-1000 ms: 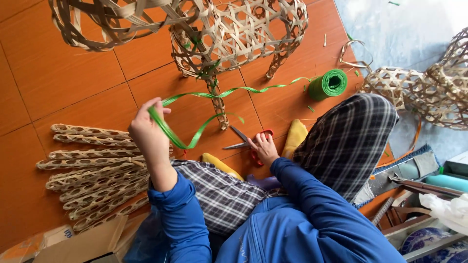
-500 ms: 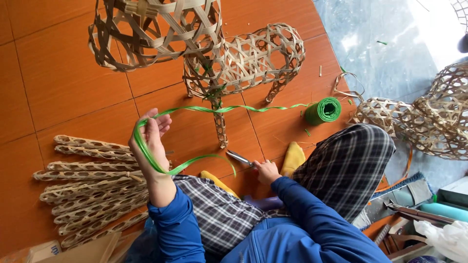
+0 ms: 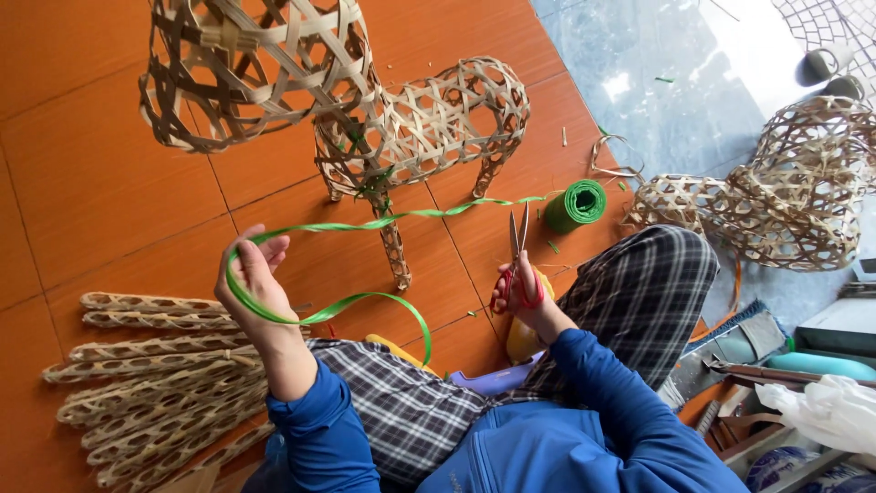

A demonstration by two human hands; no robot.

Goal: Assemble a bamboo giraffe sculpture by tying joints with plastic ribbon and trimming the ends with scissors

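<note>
- Two hands are at work: the left hand (image 3: 251, 283) has the green strap (image 3: 365, 224) looped round its closed fingers, and the right hand (image 3: 522, 290) has its fingers through the red handles of the scissors (image 3: 518, 251).
- A second ago the scissors lay low and slanted near the knee; now they are raised with the blades pointing far, just below the taut stretch of strap, not yet touching it as far as I can tell.
- The left hand has also risen and wound in more strap over that second, so the line from the hand to the green roll (image 3: 577, 204) runs straighter; my reading is that a cut is being lined up.
- Whether the blades are parted or closed I cannot tell; they look like one narrow line.
- The strap runs from the roll on the right, past the leg of the woven animal frame (image 3: 420, 119) where it is knotted, to the left hand, with a loose tail curling near the lap.
- Counted: one pair of scissors, one roll, one long strap.
- Two woven frames stand on the orange floor (image 3: 82, 137) far from the person, the large one (image 3: 251, 68) at the left partly in front of the animal-shaped one.
- More woven pieces (image 3: 776, 196) sit at the right; their number is unclear.
- A pile of woven tubes (image 3: 146, 374) lies near left, about eight, too overlapped to count surely.
</note>
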